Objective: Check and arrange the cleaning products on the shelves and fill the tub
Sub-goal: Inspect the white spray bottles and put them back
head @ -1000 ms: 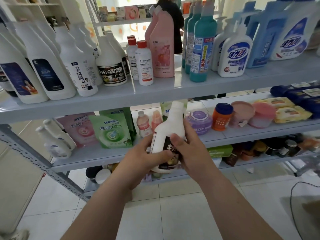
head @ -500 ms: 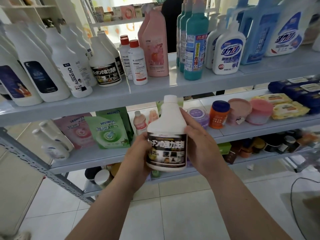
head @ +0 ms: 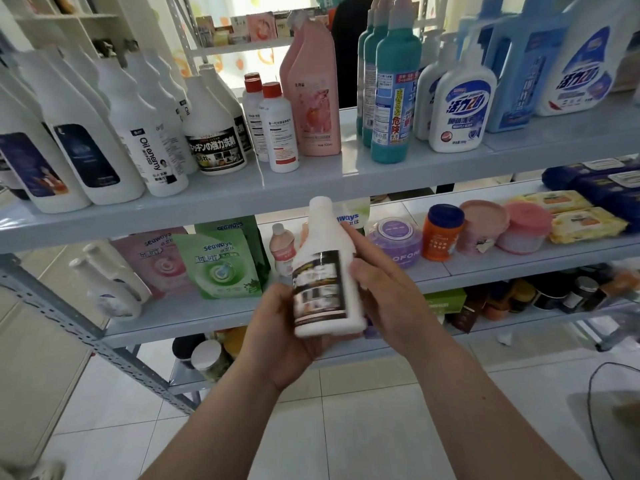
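A white cleaner bottle (head: 327, 268) with a dark label is held upright in front of the middle shelf (head: 502, 268). My left hand (head: 280, 337) grips its base and lower left side. My right hand (head: 384, 292) curls round its right side, thumb at the shoulder. An identical white bottle (head: 214, 133) stands on the top shelf (head: 311, 192) among other white bottles. No tub is in view.
The top shelf carries white, pink (head: 317, 95), teal (head: 394, 91) and blue (head: 526, 64) bottles. Green (head: 218, 268) and pink refill pouches, jars and wipe packs (head: 585, 225) fill the middle shelf. Lower shelves hold jars. A person in black stands behind the rack.
The bottle has turned in my hands, so its front label now faces more to the left and looks blurred. Both hands keep their grip at about the same place.
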`<action>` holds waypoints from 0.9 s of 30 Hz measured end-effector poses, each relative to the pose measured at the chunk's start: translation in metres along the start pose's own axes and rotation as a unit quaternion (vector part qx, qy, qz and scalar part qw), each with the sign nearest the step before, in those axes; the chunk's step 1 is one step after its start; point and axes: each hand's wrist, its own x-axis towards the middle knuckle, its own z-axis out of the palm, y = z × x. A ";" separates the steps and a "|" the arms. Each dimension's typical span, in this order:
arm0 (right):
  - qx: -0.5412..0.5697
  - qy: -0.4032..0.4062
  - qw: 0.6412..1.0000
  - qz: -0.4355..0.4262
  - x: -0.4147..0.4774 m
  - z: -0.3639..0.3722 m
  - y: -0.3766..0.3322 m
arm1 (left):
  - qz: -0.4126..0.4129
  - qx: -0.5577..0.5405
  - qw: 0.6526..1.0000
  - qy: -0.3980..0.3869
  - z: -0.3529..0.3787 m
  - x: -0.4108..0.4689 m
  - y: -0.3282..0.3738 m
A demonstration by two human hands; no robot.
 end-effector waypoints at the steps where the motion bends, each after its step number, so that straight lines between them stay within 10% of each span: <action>1: 0.003 0.010 1.000 0.015 0.003 0.000 0.002 | 0.042 0.035 0.998 0.023 0.004 -0.002 0.001; 7: 0.129 0.184 0.968 0.114 0.017 0.009 0.012 | 0.197 0.238 0.948 0.081 0.017 -0.015 -0.003; 13: 0.271 0.125 0.942 0.153 0.015 0.003 0.031 | 0.262 0.498 0.826 0.027 0.017 -0.028 -0.019; 27: 0.067 0.051 0.996 0.022 0.037 0.028 0.014 | 0.335 0.339 0.862 0.175 -0.018 -0.014 0.026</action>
